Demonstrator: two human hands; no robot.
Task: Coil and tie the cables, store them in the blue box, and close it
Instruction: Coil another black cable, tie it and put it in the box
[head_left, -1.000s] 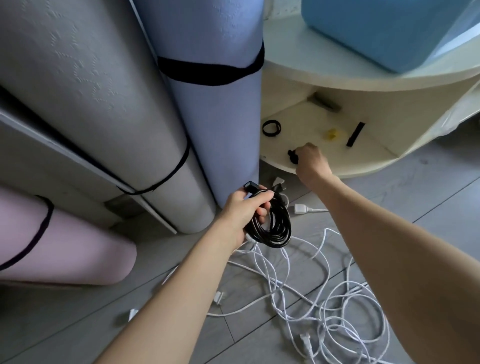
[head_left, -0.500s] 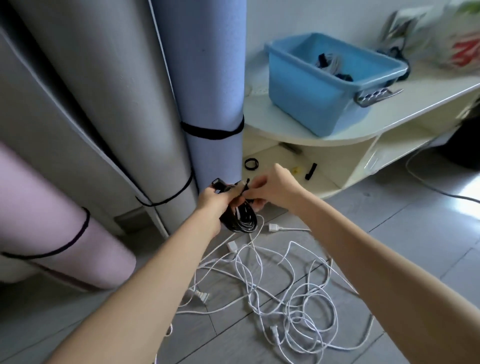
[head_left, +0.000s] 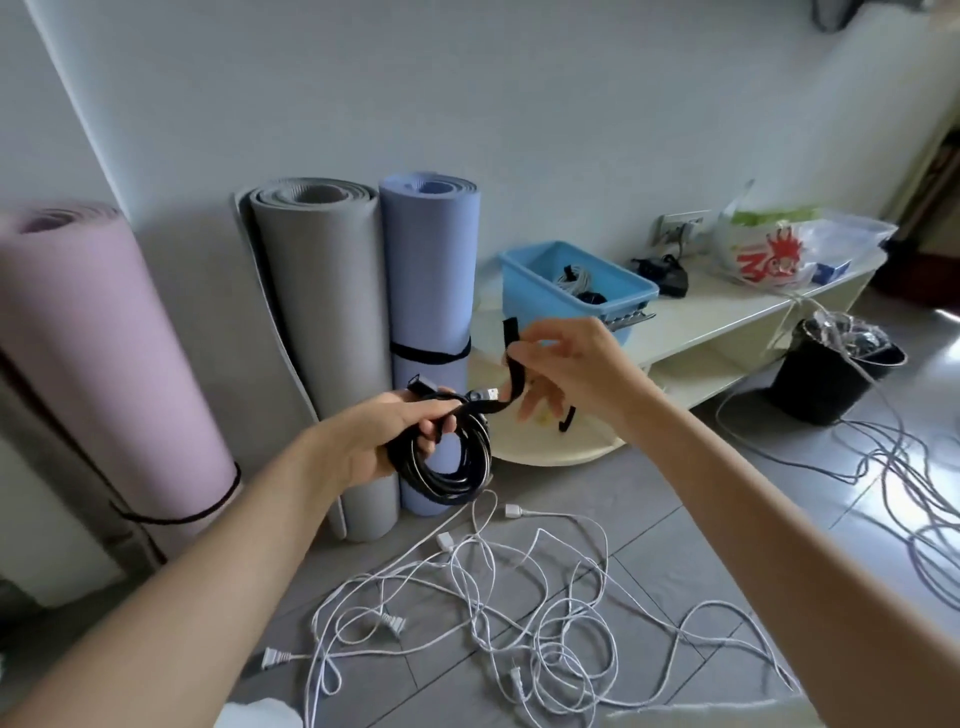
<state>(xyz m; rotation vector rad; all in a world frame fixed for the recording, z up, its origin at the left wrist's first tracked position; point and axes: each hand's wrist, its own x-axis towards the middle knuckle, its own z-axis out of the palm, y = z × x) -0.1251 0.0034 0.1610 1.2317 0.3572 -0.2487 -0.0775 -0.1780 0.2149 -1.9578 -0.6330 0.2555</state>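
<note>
Grey floor tiles (head_left: 675, 530) carry tangled white cables (head_left: 519, 597). We note the left hand (head_left: 384, 441) gripping the coiled black cable (head_left: 457, 467); the right hand (head_left: 566, 364) pinches a black strap (head_left: 514, 364).

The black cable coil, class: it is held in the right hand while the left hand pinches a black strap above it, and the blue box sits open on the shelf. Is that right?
Not quite: the hands are swapped. In the head view the left hand grips the black cable coil, and the right hand pinches the black strap above it. The blue box does sit open on the shelf.
</note>
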